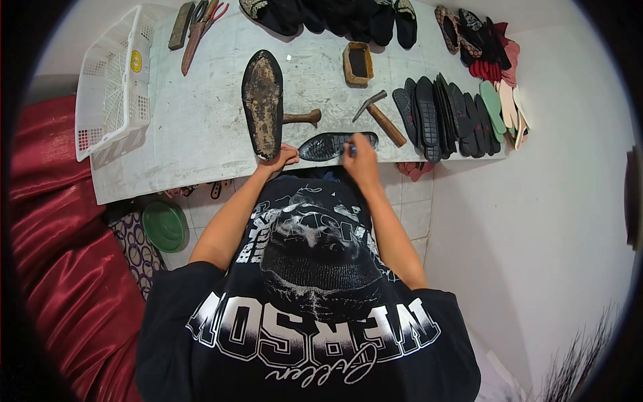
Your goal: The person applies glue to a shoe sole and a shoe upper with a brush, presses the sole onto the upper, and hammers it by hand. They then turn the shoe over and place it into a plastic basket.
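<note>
A black shoe sole (325,147) with a grid-like pattern lies at the table's near edge. My left hand (280,158) has its fingers closed at the sole's left tip, just beside the heel end of an upturned shoe (263,100). That shoe shows a worn, tan-stained underside inside a black rim. Over the right part of the sole, my right hand (362,157) pinches a small blue object (352,150), mostly covered by the fingers. A hammer (385,124) with a wooden handle rests to the right. Another wooden handle (305,118) sticks out from behind the upturned shoe.
On the white table (201,134) stand a glue-crusted container (358,64) and a white plastic basket (117,87). Several black soles (429,117) are lined up at right. Black shoes (335,17) lie along the far edge, and red-handled pliers (213,12) with other tools at far left.
</note>
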